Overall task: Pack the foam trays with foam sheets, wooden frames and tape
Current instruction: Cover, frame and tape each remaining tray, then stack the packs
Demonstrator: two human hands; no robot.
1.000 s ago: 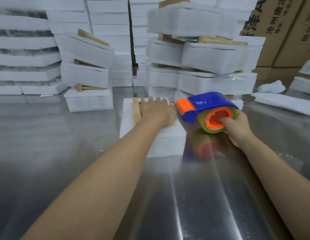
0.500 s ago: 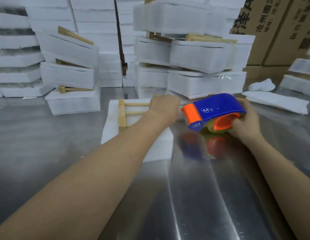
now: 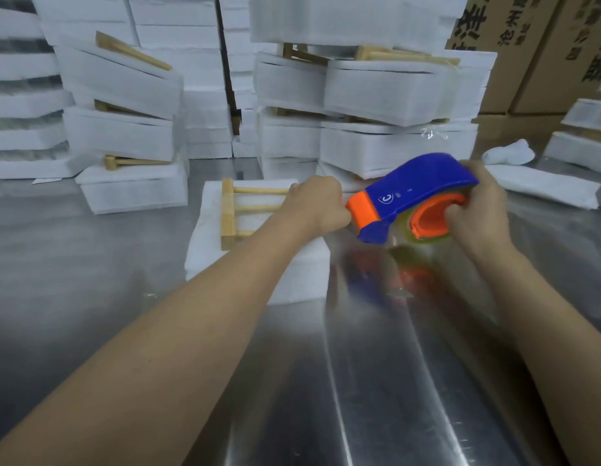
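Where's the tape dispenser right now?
Head view, right of centre: tape dispenser gripped by the right hand above the steel table, orange nose beside the left hand.

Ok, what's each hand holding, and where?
Right hand grips the tape dispenser by its roll end, fingers in the orange core. Left hand curls at its orange nose; what it holds is hidden.

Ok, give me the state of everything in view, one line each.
dispenser, off the table, nose tilted down.
right hand, grips the dispenser at the roll.
left hand, over the frame by the dispenser's nose; grip hidden.
frame, flat on the tray.
tray, flat on the table.
stacks, piled behind, some tilted.
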